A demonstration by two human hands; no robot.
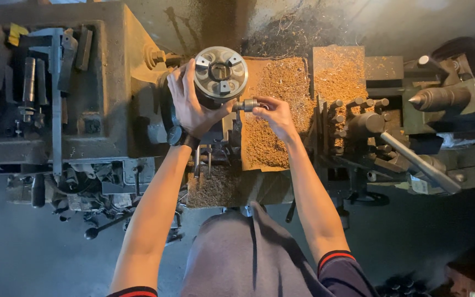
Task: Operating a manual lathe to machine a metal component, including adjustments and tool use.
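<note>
I look down on a metal lathe. My left hand (191, 104) wraps around the side of the round three-jaw chuck (221, 71) at the spindle. My right hand (275, 114) pinches a small grey metal cylinder (247, 104) just beside the chuck's lower right edge. The chuck's jaws face the camera and its centre hole looks empty. A dark watch (175, 135) sits on my left wrist.
Brown metal chips cover the bed (273, 93) and the carriage. The tool post with several bolts (353, 118) and a long handle (419, 162) stands to the right. The tailstock point (421, 100) lies far right. Tools lie on the headstock top (39, 71).
</note>
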